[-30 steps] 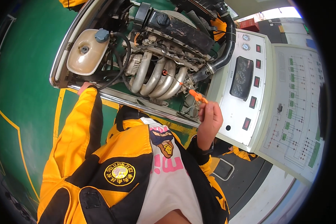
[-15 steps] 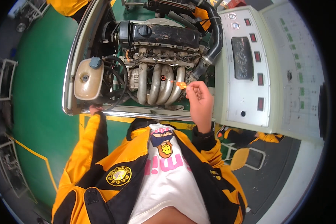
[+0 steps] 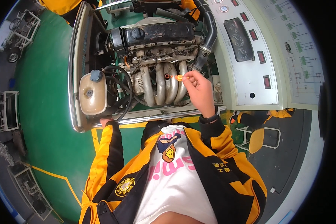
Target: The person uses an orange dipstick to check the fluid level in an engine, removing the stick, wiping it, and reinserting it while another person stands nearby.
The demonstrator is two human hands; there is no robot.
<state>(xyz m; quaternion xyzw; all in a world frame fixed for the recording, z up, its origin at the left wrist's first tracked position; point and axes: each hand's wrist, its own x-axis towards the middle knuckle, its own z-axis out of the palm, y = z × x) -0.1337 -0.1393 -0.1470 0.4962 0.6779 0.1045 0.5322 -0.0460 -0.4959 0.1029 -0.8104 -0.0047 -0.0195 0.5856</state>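
Note:
My right hand [image 3: 198, 89] is closed on an orange looped handle [image 3: 179, 77], its fingertips pinched. A thin stem with a small orange piece runs from the handle toward an orange-rimmed tube opening [image 3: 167, 76] among the silver intake pipes [image 3: 149, 89] of an engine; whether its tip is inside, I cannot tell. My left hand [image 3: 105, 122] rests at the chrome front rail [image 3: 138, 119] of the engine stand, below a translucent coolant tank [image 3: 91, 95]; its fingers are mostly hidden. A black engine cover [image 3: 160, 33] lies behind the pipes.
A control panel [image 3: 257, 97] with gauges and a diagram board [image 3: 302, 74] adjoins the engine's right side. Co-workers in yellow-black jackets [image 3: 61, 5] [image 3: 278, 112] are at top left and under the panel. A yellow-seated chair [image 3: 256, 140] is at lower right; wheeled stands [image 3: 3, 112] line the left.
My right hand has moved the orange handle closer to the orange-rimmed opening. My left hand stays by the rail. The head view has shifted, showing more floor and stands at left.

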